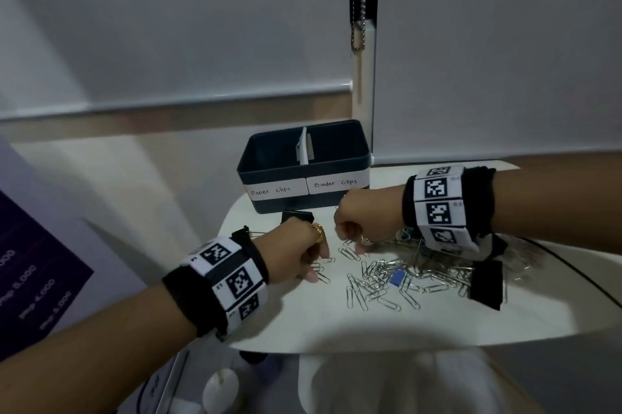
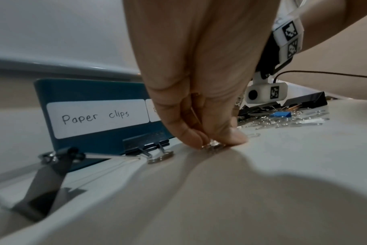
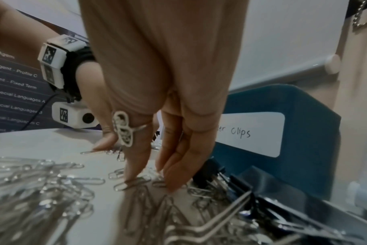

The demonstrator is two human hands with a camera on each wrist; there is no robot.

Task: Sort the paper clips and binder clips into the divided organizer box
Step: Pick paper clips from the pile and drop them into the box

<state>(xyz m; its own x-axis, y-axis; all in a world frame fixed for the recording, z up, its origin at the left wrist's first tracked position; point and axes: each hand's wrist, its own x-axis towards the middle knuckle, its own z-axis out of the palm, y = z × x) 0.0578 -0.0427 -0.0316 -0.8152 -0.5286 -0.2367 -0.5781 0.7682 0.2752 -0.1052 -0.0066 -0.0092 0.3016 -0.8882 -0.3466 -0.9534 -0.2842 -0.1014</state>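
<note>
The dark blue organizer box [image 1: 303, 168] stands at the table's back, labelled "Paper clips" on the left and "Binder clips" on the right. In front of it lies a heap of silver paper clips [image 1: 387, 279] with a small blue binder clip [image 1: 398, 277] in it. My left hand [image 2: 213, 144] pinches one paper clip [image 2: 212, 146] flat on the table, left of the heap. My right hand [image 3: 153, 182] points its straight fingers [image 3: 134, 177] down onto loose clips at the heap's back edge. Black binder clips lie by the box [image 1: 298, 216], by my left wrist [image 1: 242, 233] and at right [image 1: 486, 284].
The small white table [image 1: 370, 329] ends close to me and at the left. A thin black cable [image 1: 555, 255] crosses its right side. A purple poster [image 1: 33, 262] stands to the left; a blind chain [image 1: 360, 9] hangs behind the box.
</note>
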